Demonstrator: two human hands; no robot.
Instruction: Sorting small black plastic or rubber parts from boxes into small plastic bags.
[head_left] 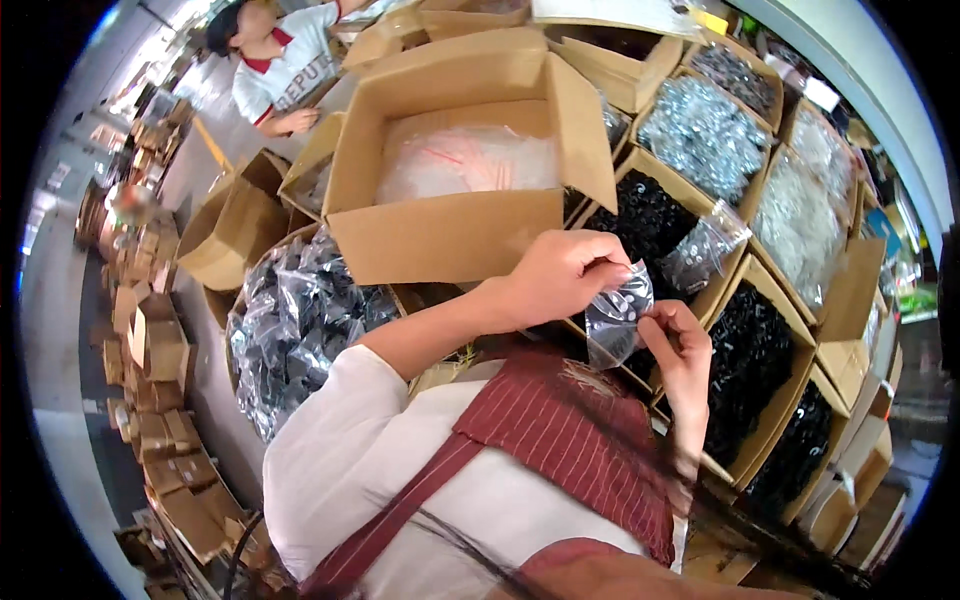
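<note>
I see a small clear bag (612, 338) held up in front of the apron (560, 425), near loose black parts (750, 365). My left hand (572, 280) pinches its upper edge between the fingers; my right hand (682, 348) pinches its right side. Glare leaves me unsure whether its mouth is open; if so, a slack pinch or tilt could spill its contents among those parts.

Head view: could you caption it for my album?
The left hand and right hand pinch a small plastic bag near a large open cardboard box.
</note>
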